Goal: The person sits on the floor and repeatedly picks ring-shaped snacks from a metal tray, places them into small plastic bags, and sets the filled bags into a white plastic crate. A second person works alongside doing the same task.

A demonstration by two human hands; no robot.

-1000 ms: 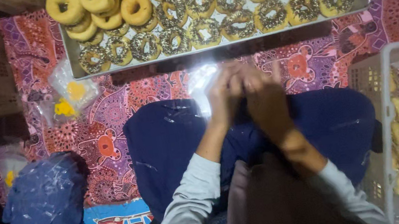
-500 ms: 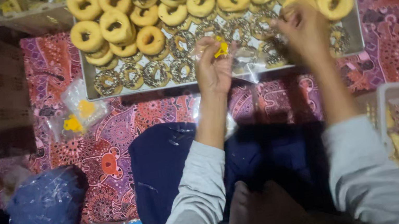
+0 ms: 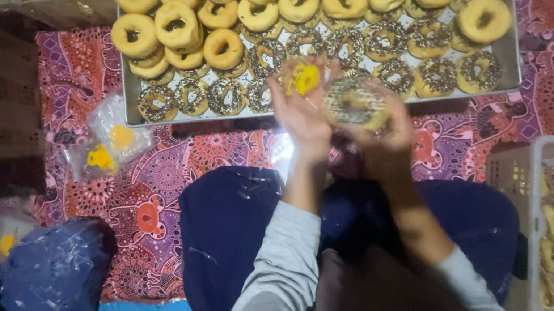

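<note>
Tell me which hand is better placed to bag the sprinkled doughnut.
Probably the right hand: it already holds the sprinkled doughnut, while the left hand holds the clear bag with a yellow tag beside it.

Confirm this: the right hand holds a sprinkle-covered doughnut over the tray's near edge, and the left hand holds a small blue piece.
Not quite. In the head view the piece in the left hand is yellow, not blue. The right hand does hold the sprinkle-covered doughnut over the tray.

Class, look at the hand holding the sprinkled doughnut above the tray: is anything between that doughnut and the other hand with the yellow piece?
Nothing visible. The right hand holds the sprinkled doughnut beside the left hand, whose yellow piece sits just left of it, over the tray edge.
</note>
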